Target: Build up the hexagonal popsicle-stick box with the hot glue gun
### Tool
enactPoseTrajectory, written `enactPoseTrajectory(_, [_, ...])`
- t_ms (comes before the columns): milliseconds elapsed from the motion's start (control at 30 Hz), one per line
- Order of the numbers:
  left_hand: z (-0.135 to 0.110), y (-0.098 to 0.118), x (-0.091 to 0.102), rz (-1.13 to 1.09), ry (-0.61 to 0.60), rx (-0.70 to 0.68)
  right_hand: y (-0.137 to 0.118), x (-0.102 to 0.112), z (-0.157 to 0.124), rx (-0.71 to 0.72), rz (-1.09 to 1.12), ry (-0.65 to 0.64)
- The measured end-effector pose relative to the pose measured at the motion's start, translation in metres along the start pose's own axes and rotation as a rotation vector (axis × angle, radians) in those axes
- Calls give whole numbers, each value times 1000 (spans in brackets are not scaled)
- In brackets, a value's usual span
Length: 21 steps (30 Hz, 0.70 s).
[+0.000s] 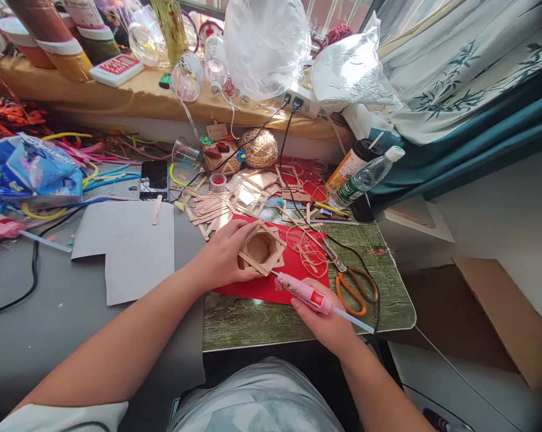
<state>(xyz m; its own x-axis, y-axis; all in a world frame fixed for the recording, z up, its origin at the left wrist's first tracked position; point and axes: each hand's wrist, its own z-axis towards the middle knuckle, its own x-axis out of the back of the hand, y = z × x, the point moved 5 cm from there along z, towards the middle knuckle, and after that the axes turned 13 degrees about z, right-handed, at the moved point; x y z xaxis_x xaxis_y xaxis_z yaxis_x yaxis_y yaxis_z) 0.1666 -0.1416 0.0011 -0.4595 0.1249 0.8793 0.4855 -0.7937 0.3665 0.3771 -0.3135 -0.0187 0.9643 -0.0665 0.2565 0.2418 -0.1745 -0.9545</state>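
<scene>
My left hand (225,258) is closed around the left side of a hollow, many-sided holder built from stacked popsicle sticks (277,247). Its open top faces me, above a red sheet (248,292). In my right hand (327,321) is a pink hot glue gun (304,292), with a clear glue stick (354,320) poking out of its back. The gun's metal tip meets, or nearly meets, the holder's lower right edge. Loose popsicle sticks (210,207) lie in a heap behind the holder.
Orange-handled scissors (352,291) lie right of the red sheet, beside tangled twine (304,246). A water bottle (365,180) and a drink cup (349,165) stand at the back right. Grey card (135,252) and a phone (154,180) are on the left. Black cords cross the table.
</scene>
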Motion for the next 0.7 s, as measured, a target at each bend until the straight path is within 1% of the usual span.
enactPoseTrajectory(267, [0,0,0,-3,-24,18,-2,-5,-2,-12,0,-38])
enactPoseTrajectory(533, [1,-3,-2,-21,-44,48,-1,-7,-2,-19,-18,-33])
enactPoseTrajectory(600, [1,-6,-3,-43,-62,83,-3,0,0,20,3,7])
enactPoseTrajectory(633, [1,-7,-3,-59,-70,108,-5,7,3,51,10,46])
enactPoseTrajectory(700, [2,-11,-3,-97,-78,167,-7,28,9,103,0,160])
